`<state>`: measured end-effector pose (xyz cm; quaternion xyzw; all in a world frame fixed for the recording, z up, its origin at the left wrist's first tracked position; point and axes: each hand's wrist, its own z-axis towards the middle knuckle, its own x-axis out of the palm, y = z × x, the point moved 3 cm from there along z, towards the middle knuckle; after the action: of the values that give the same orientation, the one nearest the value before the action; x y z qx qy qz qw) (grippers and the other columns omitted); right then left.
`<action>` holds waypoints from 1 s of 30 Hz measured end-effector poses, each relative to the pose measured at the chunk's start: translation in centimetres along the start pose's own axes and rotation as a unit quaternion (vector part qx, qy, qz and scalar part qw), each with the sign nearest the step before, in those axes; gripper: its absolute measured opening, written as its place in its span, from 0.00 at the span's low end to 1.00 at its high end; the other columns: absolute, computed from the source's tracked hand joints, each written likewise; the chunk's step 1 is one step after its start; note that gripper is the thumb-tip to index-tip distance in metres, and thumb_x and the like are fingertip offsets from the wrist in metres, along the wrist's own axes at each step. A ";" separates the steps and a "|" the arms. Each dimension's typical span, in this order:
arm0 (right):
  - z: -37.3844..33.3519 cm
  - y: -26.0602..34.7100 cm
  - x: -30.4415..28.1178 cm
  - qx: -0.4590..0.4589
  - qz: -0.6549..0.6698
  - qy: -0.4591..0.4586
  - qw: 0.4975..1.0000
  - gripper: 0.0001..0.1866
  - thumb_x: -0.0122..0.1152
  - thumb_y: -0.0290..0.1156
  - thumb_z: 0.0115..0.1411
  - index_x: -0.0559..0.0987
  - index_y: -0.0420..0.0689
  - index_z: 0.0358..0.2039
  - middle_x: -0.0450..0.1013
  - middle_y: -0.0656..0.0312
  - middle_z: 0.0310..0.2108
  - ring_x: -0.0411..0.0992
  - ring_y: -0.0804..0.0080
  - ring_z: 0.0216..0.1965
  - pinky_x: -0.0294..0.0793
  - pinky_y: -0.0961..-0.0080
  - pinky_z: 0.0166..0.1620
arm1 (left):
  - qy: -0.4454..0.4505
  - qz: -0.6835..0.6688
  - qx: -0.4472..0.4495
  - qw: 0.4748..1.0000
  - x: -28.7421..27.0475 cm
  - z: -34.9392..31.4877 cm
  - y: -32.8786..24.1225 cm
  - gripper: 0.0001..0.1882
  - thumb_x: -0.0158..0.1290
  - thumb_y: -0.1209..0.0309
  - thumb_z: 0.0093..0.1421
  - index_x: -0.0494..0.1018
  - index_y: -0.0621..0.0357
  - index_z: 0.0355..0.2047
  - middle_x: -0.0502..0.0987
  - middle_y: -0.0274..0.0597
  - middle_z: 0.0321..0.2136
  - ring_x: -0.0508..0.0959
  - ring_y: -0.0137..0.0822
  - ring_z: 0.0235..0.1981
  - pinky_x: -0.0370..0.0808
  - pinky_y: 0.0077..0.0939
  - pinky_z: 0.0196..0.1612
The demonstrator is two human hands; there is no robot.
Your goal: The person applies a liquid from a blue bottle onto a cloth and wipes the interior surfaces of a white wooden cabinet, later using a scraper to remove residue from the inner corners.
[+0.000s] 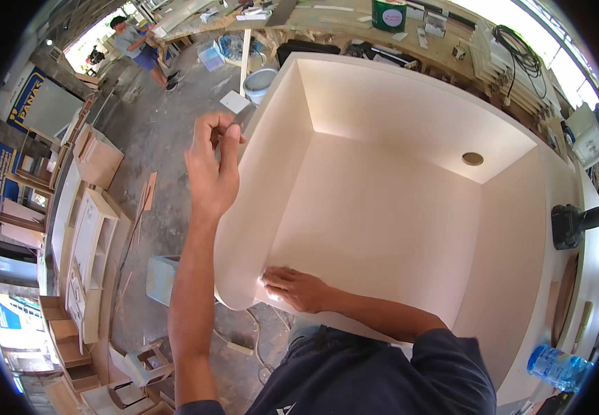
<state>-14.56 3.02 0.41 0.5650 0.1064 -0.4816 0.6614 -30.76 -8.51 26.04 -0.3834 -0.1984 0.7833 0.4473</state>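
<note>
A large cream-white cabinet box (382, 200) lies in front of me with its open side up. A round hole (473, 159) pierces its far wall. My left hand (215, 162) is raised beside the top edge of the left panel (266, 173), fingers curled against the thumb; whatever they pinch, if anything, cannot be made out. Low inside the box, my right hand (294, 288) rests near the near left corner, by the left panel's base. Its fingers are closed around something small and pale, mostly hidden, beside a bright patch of light.
A black cordless power tool (576, 225) and a blue-capped water bottle (561, 368) are at the right. Behind the box runs a cluttered workbench (313, 17) with a green can (388, 14). A bucket (260, 84) and basket (163, 279) stand left; another person (137, 45) is far left.
</note>
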 end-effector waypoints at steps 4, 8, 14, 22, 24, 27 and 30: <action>1.0 -12.5 -8.7 0.124 -0.033 -0.125 0.984 0.22 0.51 0.23 0.62 0.73 0.43 0.58 0.65 0.51 0.64 0.60 0.53 0.67 0.58 0.57 0.69 | 0.000 0.027 -0.014 1.000 -0.1 0.3 -0.2 0.06 0.49 0.73 0.71 0.69 0.63 0.43 0.77 0.41 0.35 0.77 0.26 0.33 0.73 0.21 0.37; 3.3 -20.9 -19.2 0.217 -0.140 -0.190 0.947 0.22 0.50 0.19 0.59 0.74 0.40 0.55 0.68 0.52 0.61 0.61 0.57 0.66 0.60 0.62 0.68 | 0.004 0.016 -0.013 1.000 0.9 0.6 -0.3 0.06 0.49 0.73 0.71 0.69 0.64 0.44 0.77 0.41 0.34 0.77 0.26 0.33 0.73 0.21 0.37; 3.1 -7.1 -3.7 0.175 -0.137 -0.148 0.964 0.21 0.51 0.22 0.61 0.73 0.37 0.56 0.67 0.50 0.61 0.62 0.55 0.65 0.60 0.61 0.67 | -0.005 0.023 -0.026 0.999 0.1 0.3 -0.2 0.06 0.50 0.73 0.71 0.69 0.63 0.44 0.78 0.41 0.34 0.77 0.26 0.33 0.73 0.21 0.37; -0.4 7.1 2.2 -0.006 0.284 0.057 0.957 0.22 0.51 0.20 0.60 0.77 0.41 0.56 0.72 0.52 0.57 0.69 0.55 0.59 0.68 0.64 0.61 | -0.010 0.086 0.037 0.996 0.2 0.4 -0.2 0.06 0.51 0.73 0.70 0.70 0.62 0.43 0.78 0.40 0.32 0.78 0.27 0.32 0.73 0.21 0.36; -2.2 1.8 -6.6 0.082 0.186 -0.134 0.970 0.22 0.52 0.17 0.59 0.77 0.41 0.54 0.73 0.51 0.55 0.69 0.53 0.58 0.70 0.64 0.60 | -0.007 0.065 0.025 0.998 0.9 0.6 -0.8 0.06 0.51 0.72 0.70 0.70 0.62 0.42 0.78 0.40 0.32 0.78 0.27 0.32 0.73 0.21 0.36; -7.9 -6.2 -17.5 0.225 -0.045 -0.365 0.902 0.21 0.52 0.14 0.58 0.78 0.40 0.51 0.74 0.51 0.52 0.71 0.51 0.56 0.72 0.63 0.59 | -0.014 0.066 0.026 0.997 0.2 0.6 -0.4 0.06 0.51 0.72 0.70 0.70 0.62 0.42 0.77 0.40 0.31 0.78 0.27 0.31 0.73 0.22 0.35; -15.1 -13.8 -24.2 0.376 -0.267 -0.383 0.800 0.20 0.54 0.15 0.59 0.78 0.40 0.51 0.73 0.50 0.55 0.68 0.50 0.60 0.69 0.61 0.62 | -0.016 0.054 0.033 0.998 0.6 0.8 -0.5 0.07 0.51 0.72 0.70 0.70 0.63 0.43 0.77 0.40 0.31 0.78 0.27 0.31 0.73 0.22 0.34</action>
<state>-31.32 29.72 2.97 0.4885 -0.1987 -0.8182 0.2291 -31.29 -7.72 26.61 -0.3665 -0.1584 0.8183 0.4134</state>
